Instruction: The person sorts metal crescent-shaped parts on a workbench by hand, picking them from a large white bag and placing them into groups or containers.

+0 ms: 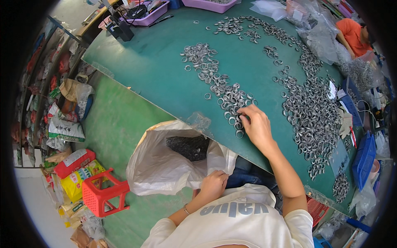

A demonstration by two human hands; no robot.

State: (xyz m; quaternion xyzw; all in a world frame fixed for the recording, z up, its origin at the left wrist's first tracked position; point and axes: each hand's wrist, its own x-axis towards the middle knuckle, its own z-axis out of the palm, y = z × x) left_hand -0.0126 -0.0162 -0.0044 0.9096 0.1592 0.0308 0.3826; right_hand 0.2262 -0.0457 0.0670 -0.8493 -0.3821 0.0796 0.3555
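My right hand (257, 126) reaches over the table to the near end of a band of loose grey metal rings (215, 78). Its thumb and fingers are pinched at a metal ring (240, 117), partly covered by the fingertips. Down at the table edge, my left hand (214, 184) is closed on the near rim of a white woven sack (153, 173). The sack's mouth gapes upward, and a dark mass of small pieces (188, 148) lies inside. To the right of my right hand spreads a larger heap of similar rings (314, 124).
The green table (144, 62) has clear tape on its edge. A red stool (101, 194) stands at left, near packed shelves (45, 78). Purple trays (151, 14) sit at the back. A blue basket (364, 153) is at right. A person in orange (355, 37) sits far right.
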